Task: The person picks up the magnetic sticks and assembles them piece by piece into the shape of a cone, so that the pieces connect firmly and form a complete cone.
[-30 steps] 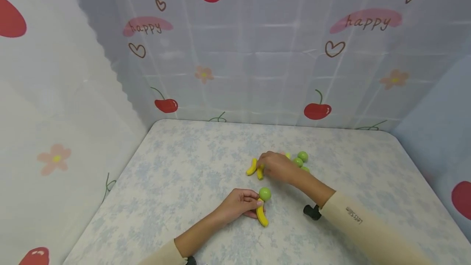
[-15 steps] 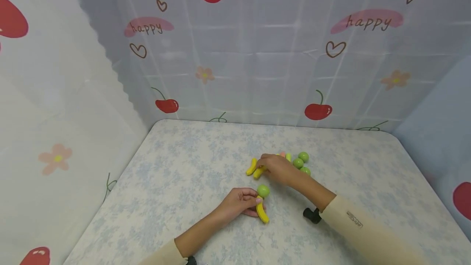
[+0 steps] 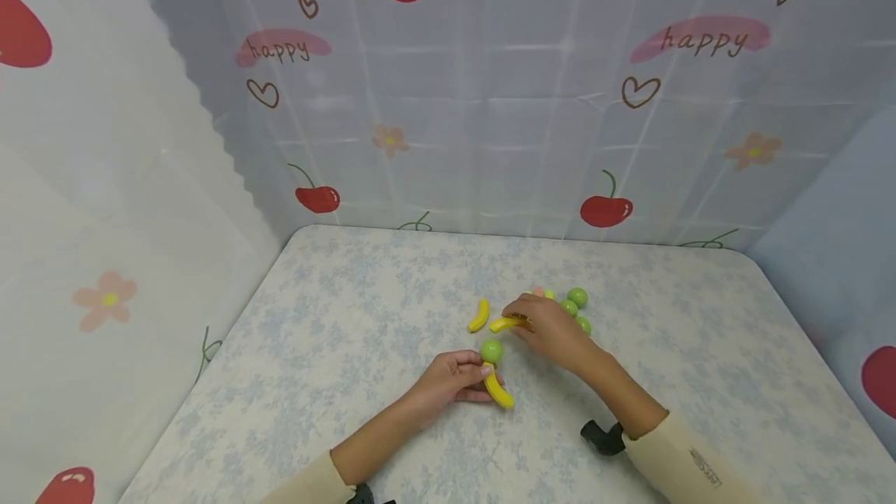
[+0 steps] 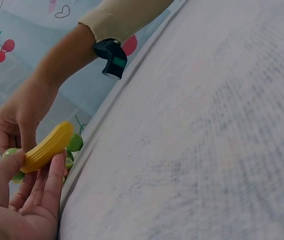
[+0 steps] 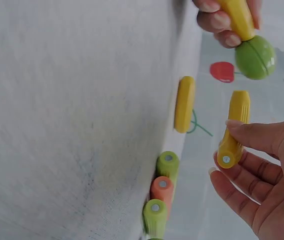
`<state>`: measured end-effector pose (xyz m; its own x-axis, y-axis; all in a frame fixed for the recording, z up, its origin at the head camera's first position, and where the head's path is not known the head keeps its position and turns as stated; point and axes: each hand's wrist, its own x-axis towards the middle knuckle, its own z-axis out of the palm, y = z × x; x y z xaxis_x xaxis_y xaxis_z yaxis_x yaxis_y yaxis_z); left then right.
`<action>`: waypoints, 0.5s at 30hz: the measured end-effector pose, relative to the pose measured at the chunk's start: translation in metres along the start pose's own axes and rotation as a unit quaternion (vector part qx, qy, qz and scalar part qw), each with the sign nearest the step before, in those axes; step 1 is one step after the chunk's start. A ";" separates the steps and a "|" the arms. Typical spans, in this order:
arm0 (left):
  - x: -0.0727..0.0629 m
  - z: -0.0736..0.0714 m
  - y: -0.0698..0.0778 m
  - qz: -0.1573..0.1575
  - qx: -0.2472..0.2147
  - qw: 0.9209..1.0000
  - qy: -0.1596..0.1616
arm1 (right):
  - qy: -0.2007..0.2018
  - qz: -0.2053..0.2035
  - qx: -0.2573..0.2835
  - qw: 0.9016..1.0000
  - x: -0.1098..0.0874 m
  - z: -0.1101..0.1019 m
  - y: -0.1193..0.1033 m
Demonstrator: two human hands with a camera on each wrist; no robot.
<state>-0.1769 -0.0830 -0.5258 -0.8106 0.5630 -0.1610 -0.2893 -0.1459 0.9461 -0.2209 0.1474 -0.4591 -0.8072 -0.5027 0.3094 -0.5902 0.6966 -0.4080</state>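
Note:
My left hand (image 3: 448, 381) pinches a yellow curved magnetic stick (image 4: 52, 147) between thumb and fingers. A green ball (image 3: 491, 351) sits at the stick's far end, touching it. Thumb and fingers of my right hand (image 3: 554, 330) hold a second yellow curved stick (image 5: 237, 122); a silvery disc shows in its near end in the right wrist view. It is raised off the table, apart from the green ball. Another yellow curved stick (image 3: 479, 316) lies on the table to the left of my right hand.
Beyond my right hand lie several green balls (image 3: 577, 298). Green sticks (image 5: 155, 207) and an orange stick (image 5: 162, 187) lie in a row, partly hidden in the head view. A patterned cloth covers the table (image 3: 350, 294); printed curtains (image 3: 462, 115) stand around it.
My right hand has lifted the second yellow stick and drawn it right, away from the stick lying there. The left hand has shifted slightly forward with its stick and ball.

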 end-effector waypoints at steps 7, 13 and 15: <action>-0.001 -0.001 0.001 -0.006 -0.008 1.000 0.004 | 0.041 0.016 -0.004 0.999 -0.017 -0.009 -0.008; -0.001 -0.001 0.001 -0.015 -0.018 1.000 0.000 | 0.041 0.032 -0.018 0.998 -0.028 -0.015 -0.016; -0.001 -0.001 0.001 -0.015 -0.019 1.000 0.000 | 0.043 0.031 -0.020 0.998 -0.029 -0.016 -0.018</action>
<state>-0.1771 -0.0849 -0.5248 -0.8008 0.5681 -0.1898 -0.3334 -0.1595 0.9292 -0.1870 0.1575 -0.4473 -0.8378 -0.4126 0.3577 -0.5361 0.7460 -0.3951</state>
